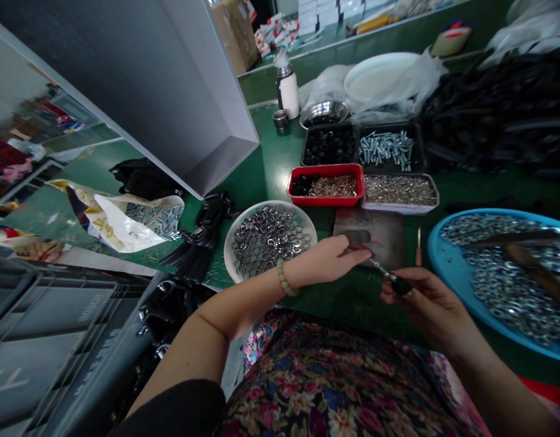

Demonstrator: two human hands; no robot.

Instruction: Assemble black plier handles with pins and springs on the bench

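The left grip [325, 261], a beaded bracelet at its wrist, lies curled and mostly closed at the lower edge of a steel plate [368, 233]; something dark may sit under its fingertips, but how far it is shut or what it pinches is too hidden to tell. The right grip [428, 300] is closed around the dark handle of a slim hand tool [384, 276], whose metal shaft points toward 9 o'clock and ends just beside the left fingertips. On the green surface [271, 176], a white plate [229, 249] of metal rings sits at 9 o'clock from the steel plate, and a blue tray [437, 255] heaped with eyelets sits at 3 o'clock. At 12 o'clock, a red tray [325, 197] of small parts stands beside a metal tray [398, 203] of similar parts, with a black tray [387, 149] of screws behind them. A small red-handled tool [419, 249] lies just beside the steel plate
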